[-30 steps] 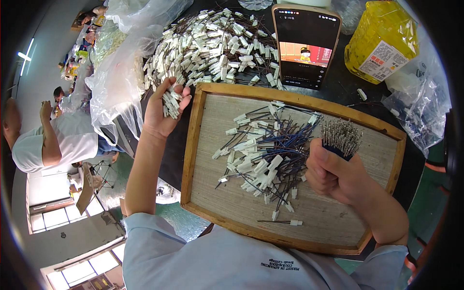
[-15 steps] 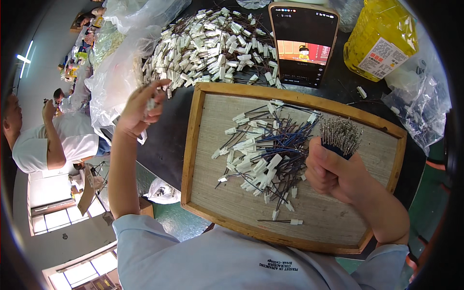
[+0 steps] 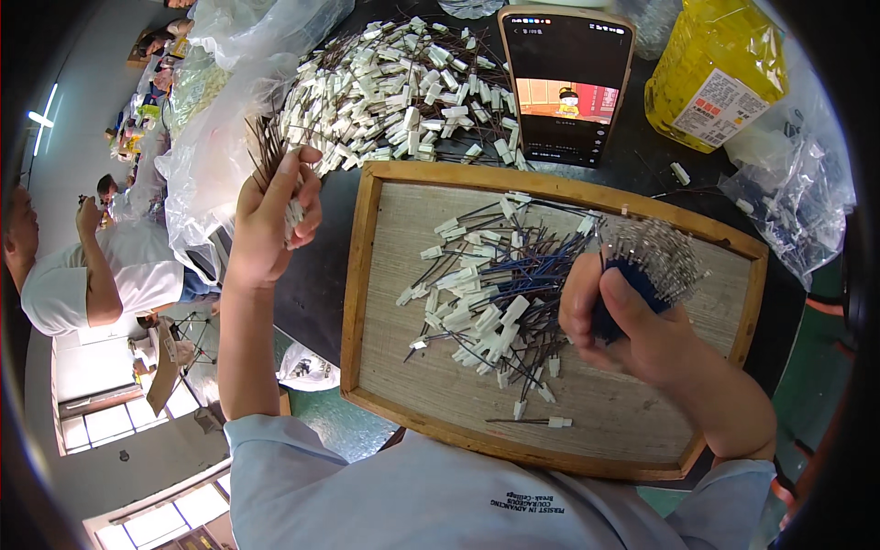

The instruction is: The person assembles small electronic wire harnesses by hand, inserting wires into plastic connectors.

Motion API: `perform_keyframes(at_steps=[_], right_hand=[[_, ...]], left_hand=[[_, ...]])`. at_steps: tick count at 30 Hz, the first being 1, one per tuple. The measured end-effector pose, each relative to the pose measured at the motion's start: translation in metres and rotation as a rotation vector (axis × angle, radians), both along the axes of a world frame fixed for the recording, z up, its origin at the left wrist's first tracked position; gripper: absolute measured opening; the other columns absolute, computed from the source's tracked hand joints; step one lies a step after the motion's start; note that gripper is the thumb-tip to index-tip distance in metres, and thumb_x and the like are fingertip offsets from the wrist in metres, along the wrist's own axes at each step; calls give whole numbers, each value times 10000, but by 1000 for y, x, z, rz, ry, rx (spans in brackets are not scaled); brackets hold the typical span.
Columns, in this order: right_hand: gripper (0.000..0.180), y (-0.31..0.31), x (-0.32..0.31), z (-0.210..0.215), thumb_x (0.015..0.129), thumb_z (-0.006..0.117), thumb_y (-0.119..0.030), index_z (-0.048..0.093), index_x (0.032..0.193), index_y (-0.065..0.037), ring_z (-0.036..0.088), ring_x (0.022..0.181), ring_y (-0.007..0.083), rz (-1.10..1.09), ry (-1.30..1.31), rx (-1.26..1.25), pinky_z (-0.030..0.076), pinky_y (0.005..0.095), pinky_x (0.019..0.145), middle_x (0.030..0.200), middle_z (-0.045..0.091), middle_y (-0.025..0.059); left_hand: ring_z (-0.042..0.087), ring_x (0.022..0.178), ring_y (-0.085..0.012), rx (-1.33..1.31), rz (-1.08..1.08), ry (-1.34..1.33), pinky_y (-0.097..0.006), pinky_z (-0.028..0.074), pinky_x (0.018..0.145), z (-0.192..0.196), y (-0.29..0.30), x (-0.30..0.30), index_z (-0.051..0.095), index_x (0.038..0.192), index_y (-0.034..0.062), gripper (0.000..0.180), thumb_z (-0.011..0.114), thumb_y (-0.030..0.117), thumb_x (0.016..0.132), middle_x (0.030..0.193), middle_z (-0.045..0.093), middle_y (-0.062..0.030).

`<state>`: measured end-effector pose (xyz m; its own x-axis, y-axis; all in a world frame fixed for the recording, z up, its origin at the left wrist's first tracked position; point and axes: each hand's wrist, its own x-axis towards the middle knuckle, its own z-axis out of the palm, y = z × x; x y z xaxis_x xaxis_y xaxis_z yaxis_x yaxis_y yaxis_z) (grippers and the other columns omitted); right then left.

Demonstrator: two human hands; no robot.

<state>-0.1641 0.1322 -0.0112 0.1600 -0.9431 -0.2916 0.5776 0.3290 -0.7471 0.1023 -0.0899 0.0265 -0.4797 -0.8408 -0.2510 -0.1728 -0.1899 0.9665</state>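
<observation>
The left hand (image 3: 269, 220) is closed around a small bunch of wires with white connectors (image 3: 275, 170), raised just outside the left rim of the wooden tray (image 3: 359, 275), at about 10 o'clock from the tray's middle. The right hand (image 3: 623, 321) grips tightly a thick bundle of blue wires (image 3: 651, 266) over the tray's right part, at 3 o'clock from the loose wire pile (image 3: 486, 293). Bare tray surface lies toward its near edge, at 6 o'clock.

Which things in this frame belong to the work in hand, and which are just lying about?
In use:
left hand gripping a small bunch of white-plugged dark wires
right hand gripping a blue wire bundle with metal tips
wooden tray
loose white-plugged wires on tray

Lying about:
phone
yellow oil bottle
clear plastic bags
</observation>
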Motion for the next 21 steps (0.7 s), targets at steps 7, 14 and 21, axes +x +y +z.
perform_keyframes(at_steps=[7,14,21], right_hand=[[313,1,-4,7,920,550,-340,570,900,-29,501,627,95,-25,256,-158,407,232,564,713,522,24],[142,4,-11,21,876,614,-175,564,898,-44,488,646,56,-168,774,-274,401,211,609,683,523,-27],[199,6,-17,25,830,649,-235,561,878,-64,472,682,48,-152,584,113,391,211,627,756,522,-25]], left_hand=[[456,526,-57,-368,-345,-90,-193,350,455,6,57,-58,534,967,16,208,468,213,966,664,488,7],[554,617,-134,-803,-695,-101,-242,437,562,0,81,-105,554,928,-16,141,487,105,904,766,598,-83],[593,578,-177,-800,-659,-46,-267,459,545,-12,85,-110,551,891,-2,96,520,88,873,701,594,-79]])
